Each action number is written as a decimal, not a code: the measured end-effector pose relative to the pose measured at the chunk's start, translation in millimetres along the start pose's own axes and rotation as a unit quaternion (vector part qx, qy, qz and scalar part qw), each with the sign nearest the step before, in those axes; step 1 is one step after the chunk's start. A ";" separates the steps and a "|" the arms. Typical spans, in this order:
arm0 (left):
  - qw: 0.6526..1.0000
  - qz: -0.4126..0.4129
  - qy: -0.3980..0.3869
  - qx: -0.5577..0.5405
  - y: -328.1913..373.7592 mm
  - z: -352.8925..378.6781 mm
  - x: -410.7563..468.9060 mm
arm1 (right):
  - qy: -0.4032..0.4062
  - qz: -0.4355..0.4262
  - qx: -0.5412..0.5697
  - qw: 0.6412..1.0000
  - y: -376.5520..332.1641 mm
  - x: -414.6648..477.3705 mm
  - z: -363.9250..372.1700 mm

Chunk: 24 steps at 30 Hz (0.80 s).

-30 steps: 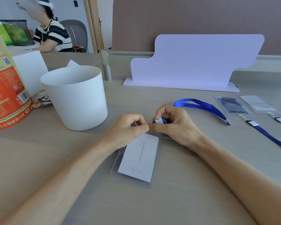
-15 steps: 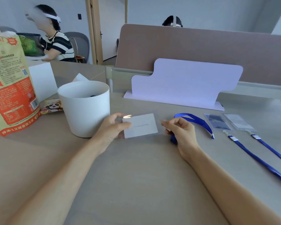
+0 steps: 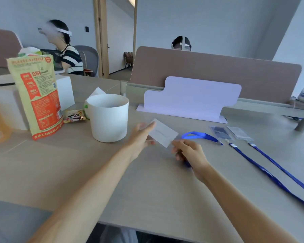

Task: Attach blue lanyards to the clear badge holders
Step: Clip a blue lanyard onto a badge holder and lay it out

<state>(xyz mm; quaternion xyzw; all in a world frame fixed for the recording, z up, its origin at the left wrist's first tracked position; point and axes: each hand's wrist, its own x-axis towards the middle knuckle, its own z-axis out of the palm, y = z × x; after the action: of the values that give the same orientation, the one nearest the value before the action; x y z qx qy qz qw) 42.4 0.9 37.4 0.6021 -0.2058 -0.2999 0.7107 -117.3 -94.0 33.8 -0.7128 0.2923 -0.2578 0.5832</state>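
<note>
My left hand [image 3: 141, 136] holds a clear badge holder [image 3: 162, 135] with a white card inside, lifted above the table beside the white bucket. My right hand [image 3: 189, 151] pinches the holder's lower right corner, where the blue lanyard [image 3: 199, 135] meets it. The lanyard loops off to the right on the table. Two more clear badge holders [image 3: 220, 132] [image 3: 239, 132] lie at the right, each with a blue lanyard [image 3: 263, 170] [image 3: 284, 171] running toward the near right edge.
A white bucket [image 3: 109, 120] stands left of my hands, with something blue inside. A tall printed snack bag [image 3: 36, 95] and a small panda packet [image 3: 74, 116] stand further left. A white stand [image 3: 191, 99] and a brown partition are behind. Two people sit beyond.
The badge holder has been lifted off the table and carried up and left toward the bucket, with the lanyard trailing. My head has tilted up, showing more of the room.
</note>
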 end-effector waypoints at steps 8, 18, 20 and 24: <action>0.979 0.057 -0.101 0.167 28.1 51.7 -41.1 | 0.069 -0.025 0.082 0.994 -35.1 -27.3 -24.9; 0.986 0.101 -0.006 0.132 18.9 94.5 -25.0 | 0.001 0.009 0.008 1.000 -27.6 -35.0 -71.8; 0.987 0.084 0.015 0.139 10.7 98.1 -14.1 | -0.006 0.034 0.021 0.999 -21.4 -32.7 -78.8; 0.985 0.062 0.052 0.151 -5.3 100.6 12.0 | -0.025 0.063 0.044 0.997 -12.0 -27.7 -92.9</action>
<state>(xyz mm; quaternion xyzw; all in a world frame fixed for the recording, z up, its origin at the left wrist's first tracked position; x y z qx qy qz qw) -15.5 -81.4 50.5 0.7036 -0.2486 -0.1883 0.6385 -201.0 -135.6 62.2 -0.6732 0.3100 -0.2153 0.6359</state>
